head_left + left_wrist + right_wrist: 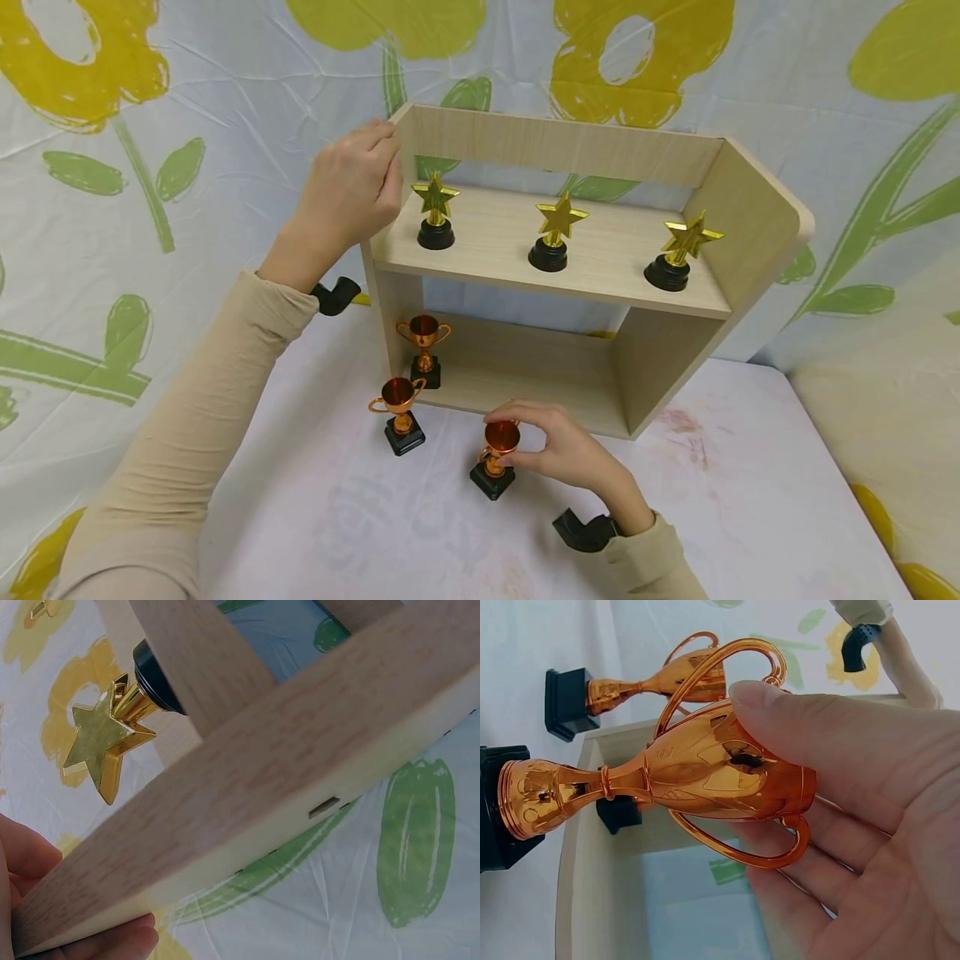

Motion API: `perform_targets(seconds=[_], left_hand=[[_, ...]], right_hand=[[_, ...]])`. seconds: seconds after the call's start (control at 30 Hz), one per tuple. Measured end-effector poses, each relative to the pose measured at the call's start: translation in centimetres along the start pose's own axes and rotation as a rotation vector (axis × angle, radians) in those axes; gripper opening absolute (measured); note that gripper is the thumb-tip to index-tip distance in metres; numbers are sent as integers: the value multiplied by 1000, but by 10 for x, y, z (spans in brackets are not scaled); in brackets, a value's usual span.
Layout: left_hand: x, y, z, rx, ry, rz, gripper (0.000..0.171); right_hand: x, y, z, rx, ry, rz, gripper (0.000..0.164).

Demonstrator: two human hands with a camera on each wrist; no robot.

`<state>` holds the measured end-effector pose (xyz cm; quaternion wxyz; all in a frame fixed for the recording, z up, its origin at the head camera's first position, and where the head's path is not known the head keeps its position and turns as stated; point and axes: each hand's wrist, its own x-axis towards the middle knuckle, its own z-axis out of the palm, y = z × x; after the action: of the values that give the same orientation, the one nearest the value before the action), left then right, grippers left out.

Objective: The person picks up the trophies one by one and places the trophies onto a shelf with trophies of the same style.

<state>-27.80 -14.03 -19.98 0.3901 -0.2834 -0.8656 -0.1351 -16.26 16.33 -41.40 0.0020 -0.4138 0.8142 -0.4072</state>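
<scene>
My left hand (347,185) grips the upper left side panel of a light wooden shelf (480,283); in the left wrist view its fingers lie on both faces of the panel (225,787). With thumb and fingers my right hand (562,443) holds a copper-coloured trophy cup (501,437) by its bowl, upright in front of the shelf. The right wrist view shows this trophy cup (720,761) close up, its black base to the left. A second trophy cup (400,396) stands on the table just before the shelf, and a third (425,333) is on the lower board at the left.
Three gold star trophies with black bases stand on the upper board: left (435,204), middle (557,229) and right (678,250). A white cloth (337,533) covers the table. Behind the shelf hangs a flower-printed curtain (247,100).
</scene>
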Motion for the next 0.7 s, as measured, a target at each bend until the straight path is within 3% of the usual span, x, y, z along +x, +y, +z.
perform_targets(seconds=[0.7], left_hand=[[0, -1, 2, -1, 4, 2, 35]], right_hand=[[-1, 4, 0, -9, 42, -7, 45]])
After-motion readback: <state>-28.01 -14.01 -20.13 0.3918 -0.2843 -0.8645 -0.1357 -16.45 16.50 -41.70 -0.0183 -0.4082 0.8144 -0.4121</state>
